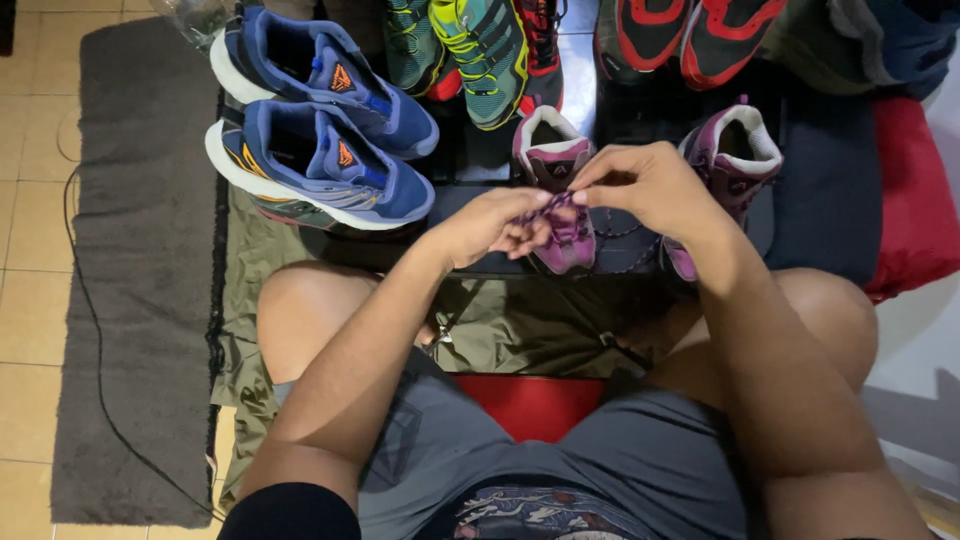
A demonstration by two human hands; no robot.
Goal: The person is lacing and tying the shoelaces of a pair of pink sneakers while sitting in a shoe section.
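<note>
Two surfaces meet below us: tan floor tiles (25,300) and a grey mat (140,250) along the left edge, with an olive cloth (500,335) spread under our knees. Blue sneakers (320,165) lie at the cloth's far left corner. Our left hand (485,225) and right hand (645,185) meet over a purple, white-collared boot (555,160), fingers pinched shut on its dark purple lace (548,207). Its twin boot (735,155) stands just beside.

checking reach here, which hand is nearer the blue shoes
Left. The left hand is just right of the blue shoes, pinching a purple lace; the right hand is farther right, over the purple shoes.
</note>
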